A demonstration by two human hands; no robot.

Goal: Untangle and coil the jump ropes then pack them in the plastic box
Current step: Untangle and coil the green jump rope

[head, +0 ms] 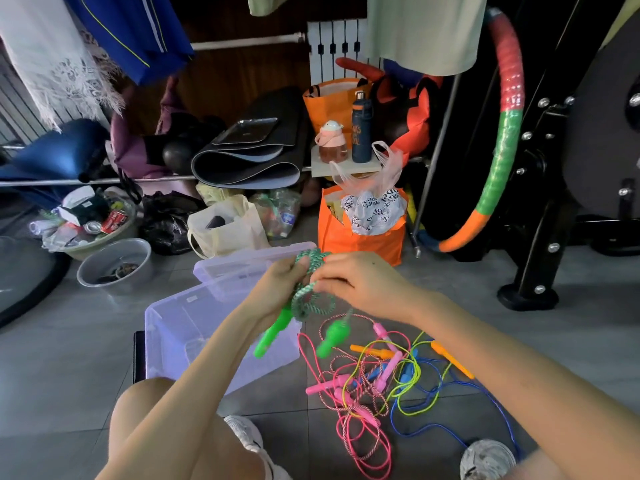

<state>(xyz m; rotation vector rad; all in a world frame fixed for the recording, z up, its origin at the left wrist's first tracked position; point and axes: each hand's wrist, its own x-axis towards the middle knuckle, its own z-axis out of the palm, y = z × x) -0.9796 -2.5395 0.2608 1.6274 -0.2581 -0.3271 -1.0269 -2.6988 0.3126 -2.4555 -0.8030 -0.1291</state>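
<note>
CROUCHED OVER THE ROPES: My bare left knee (145, 427) fills the near corner. Just beyond it the clear plastic box (173, 327) stands open on the floor, its lid (242, 261) lying behind. Above the box, my left hand (280, 278), wrist bent, has its fingers curled round the coiled green rope (311, 301), whose green handles (272, 336) dangle below. My right hand (360, 285), palm down, pinches a turn at the coil's middle. As I judge it, that turn should be wrapped snugly round the loops so they hold. The other ropes (374, 382) lie tangled on the floor at right.
</note>
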